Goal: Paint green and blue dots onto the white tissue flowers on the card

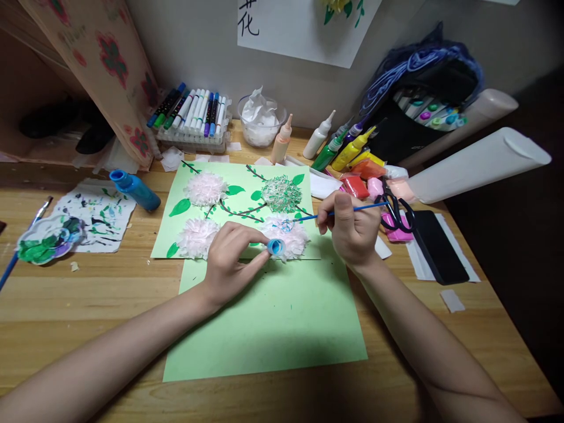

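Note:
My left hand [233,258] pinches a small cap with blue paint [276,247] between thumb and fingers, over the lower edge of the lower right paper flower. My right hand [352,226] grips a thin blue paintbrush [326,213]; its tip touches the lower right flower [293,238], which has blue marks on its upper part. Two pale pink flowers, the upper [206,189] and the lower [196,238], are on the left of the green sheet [170,205]. The upper right flower [282,194] is speckled green. Painted branches and leaves run between them.
An open blue paint bottle [134,190] stands left of the sheet, near a stained cloth [99,217] and a palette [48,238]. Markers [198,114], a bowl [261,120] and paint bottles [319,135] line the back. Scissors [396,211] and a phone [440,247] lie right.

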Demonstrator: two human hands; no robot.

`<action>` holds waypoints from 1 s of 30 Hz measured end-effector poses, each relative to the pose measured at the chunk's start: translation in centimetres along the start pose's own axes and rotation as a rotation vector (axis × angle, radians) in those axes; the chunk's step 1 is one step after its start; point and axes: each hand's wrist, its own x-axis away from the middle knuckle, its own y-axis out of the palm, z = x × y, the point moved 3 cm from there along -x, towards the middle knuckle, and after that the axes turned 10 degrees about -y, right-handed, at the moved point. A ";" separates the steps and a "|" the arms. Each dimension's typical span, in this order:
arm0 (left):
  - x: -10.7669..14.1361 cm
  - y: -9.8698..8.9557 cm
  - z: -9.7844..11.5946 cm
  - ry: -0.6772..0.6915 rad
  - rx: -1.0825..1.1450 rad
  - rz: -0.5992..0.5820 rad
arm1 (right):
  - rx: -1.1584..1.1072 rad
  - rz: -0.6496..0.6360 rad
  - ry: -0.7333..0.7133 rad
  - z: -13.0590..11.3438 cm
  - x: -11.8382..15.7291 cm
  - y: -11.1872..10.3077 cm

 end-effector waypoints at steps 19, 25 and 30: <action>0.1 -0.1 -0.1 -0.008 -0.005 -0.007 | -0.017 0.012 0.014 -0.2 0.0 -0.1; 0.0 -0.2 -0.1 -0.027 -0.006 0.005 | -0.152 0.242 0.133 0.0 -1.3 -1.0; -0.1 -0.3 0.0 -0.032 -0.008 0.020 | -0.347 0.247 0.175 0.9 -1.7 -2.1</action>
